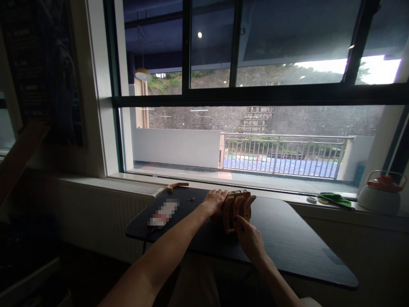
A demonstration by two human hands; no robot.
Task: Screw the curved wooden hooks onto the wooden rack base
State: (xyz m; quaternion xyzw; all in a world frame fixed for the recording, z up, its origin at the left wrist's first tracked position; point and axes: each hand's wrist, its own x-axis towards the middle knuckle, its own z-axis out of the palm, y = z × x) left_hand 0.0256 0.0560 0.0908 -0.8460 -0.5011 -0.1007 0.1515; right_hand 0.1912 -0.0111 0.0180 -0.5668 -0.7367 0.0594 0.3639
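A small wooden assembly (238, 207) of several flat slotted pieces stands upright on the dark table (287, 238). My left hand (215, 201) rests against its left side, fingers curled onto the top of it. From the near side my right hand (249, 236) comes up, fingers pinched at the lower front edge of the wood, apparently round a thin dark tool that I cannot make out. Both forearms stretch out from the bottom of the view.
A loose curved wooden piece (177, 186) lies at the table's far left corner, with small dark screws (191, 199) beside it. A blurred flat item (163, 213) sits on the table's left. On the windowsill stand a white and orange kettle (381, 192) and a green object (335, 199).
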